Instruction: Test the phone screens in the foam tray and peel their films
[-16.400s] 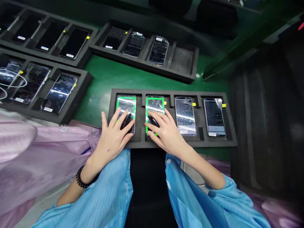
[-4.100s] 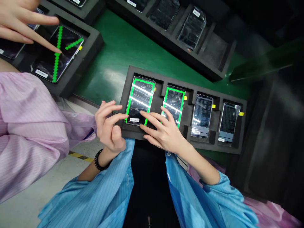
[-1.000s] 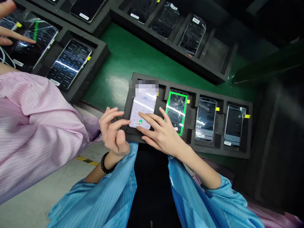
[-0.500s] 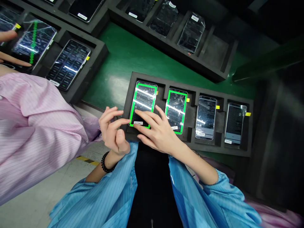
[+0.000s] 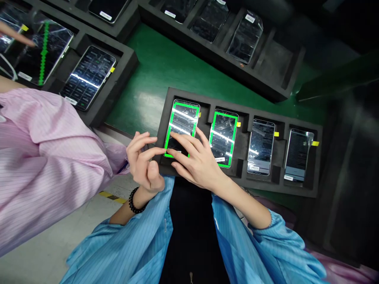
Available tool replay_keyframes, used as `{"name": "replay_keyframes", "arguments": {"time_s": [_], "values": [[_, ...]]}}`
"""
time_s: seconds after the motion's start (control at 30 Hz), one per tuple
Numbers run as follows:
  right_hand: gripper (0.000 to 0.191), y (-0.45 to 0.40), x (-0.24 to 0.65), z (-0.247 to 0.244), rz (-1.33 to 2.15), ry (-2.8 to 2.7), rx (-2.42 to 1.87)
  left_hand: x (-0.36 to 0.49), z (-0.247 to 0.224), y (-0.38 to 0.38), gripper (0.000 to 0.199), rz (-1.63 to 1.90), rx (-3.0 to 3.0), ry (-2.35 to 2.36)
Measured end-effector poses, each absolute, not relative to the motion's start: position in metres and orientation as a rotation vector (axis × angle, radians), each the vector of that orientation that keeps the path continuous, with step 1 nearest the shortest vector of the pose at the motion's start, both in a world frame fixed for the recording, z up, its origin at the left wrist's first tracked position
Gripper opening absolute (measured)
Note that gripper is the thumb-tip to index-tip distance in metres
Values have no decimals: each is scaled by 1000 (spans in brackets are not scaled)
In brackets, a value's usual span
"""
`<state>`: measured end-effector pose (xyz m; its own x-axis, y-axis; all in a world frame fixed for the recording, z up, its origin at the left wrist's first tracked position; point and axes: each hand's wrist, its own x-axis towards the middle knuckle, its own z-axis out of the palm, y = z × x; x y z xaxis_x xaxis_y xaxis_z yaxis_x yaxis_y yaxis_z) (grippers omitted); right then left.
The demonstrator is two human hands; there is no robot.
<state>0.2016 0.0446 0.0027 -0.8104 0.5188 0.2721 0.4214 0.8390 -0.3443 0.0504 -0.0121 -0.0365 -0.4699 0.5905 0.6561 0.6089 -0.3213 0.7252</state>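
A black foam tray (image 5: 204, 100) in front of me holds several smartphones in separate slots. The leftmost phone (image 5: 184, 118) shows a green frame along its screen edge. My right hand (image 5: 197, 161) lies over its lower part, fingers spread, fingertips at the glass, covering much of its white label. My left hand (image 5: 145, 161) is at its lower left corner, index finger stretched out to the edge, other fingers loosely bent, holding nothing. Beside it, a second phone (image 5: 224, 136) also has a green frame. Two more phones, one (image 5: 261, 146) and another (image 5: 296, 154), show dark text screens.
A co-worker's pink sleeve (image 5: 53, 146) is close on my left, that person's hand (image 5: 14, 33) over a phone with a green line (image 5: 44, 51). Another foam tray (image 5: 207, 51) with film-wrapped phones stands at the back on the green tabletop (image 5: 154, 67).
My right fingers have shifted slightly up the leftmost phone, covering more of its label. The co-worker's hand has moved up, and the green line on that phone is longer. The view has shifted slightly.
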Motion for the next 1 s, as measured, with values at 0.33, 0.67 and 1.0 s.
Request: {"name": "replay_keyframes", "arguments": {"time_s": [0.33, 0.67, 1.0], "values": [[27, 44, 197, 0, 382, -2771, -596, 50, -38, -10, 30, -1990, -1626, -1741], [31, 43, 198, 0, 381, -2747, -614, 50, -37, -10, 31, -1976, -1621, -1757], [30, 43, 199, 2, 360, -2676, -641, 50, -37, -10, 31, -1965, -1620, -1772]]}}
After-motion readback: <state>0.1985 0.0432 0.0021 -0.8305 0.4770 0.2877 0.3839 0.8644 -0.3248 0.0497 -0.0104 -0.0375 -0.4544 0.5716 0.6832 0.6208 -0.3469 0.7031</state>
